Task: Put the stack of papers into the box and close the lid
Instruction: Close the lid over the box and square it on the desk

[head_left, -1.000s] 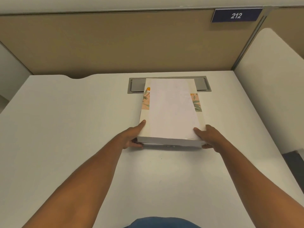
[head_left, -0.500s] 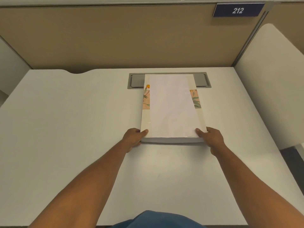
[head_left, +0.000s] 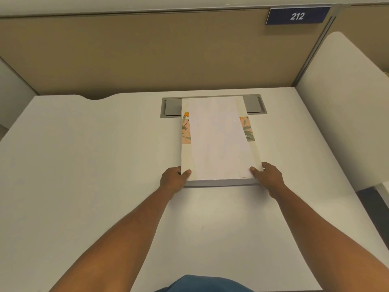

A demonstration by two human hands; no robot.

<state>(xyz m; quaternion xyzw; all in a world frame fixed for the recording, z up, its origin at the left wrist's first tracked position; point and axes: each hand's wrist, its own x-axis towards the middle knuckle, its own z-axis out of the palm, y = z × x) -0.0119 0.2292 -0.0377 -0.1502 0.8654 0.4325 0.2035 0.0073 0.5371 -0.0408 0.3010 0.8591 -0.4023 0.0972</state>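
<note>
Box (head_left: 219, 142) lowered flat, long axis pointing away

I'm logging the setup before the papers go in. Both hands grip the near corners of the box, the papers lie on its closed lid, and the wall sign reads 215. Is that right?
One detail is off: the sign reads 212, not 215, as the head view shows. The rest holds: the left hand and right hand grip the near corners of the box, and the papers lie on its closed lid.
</note>
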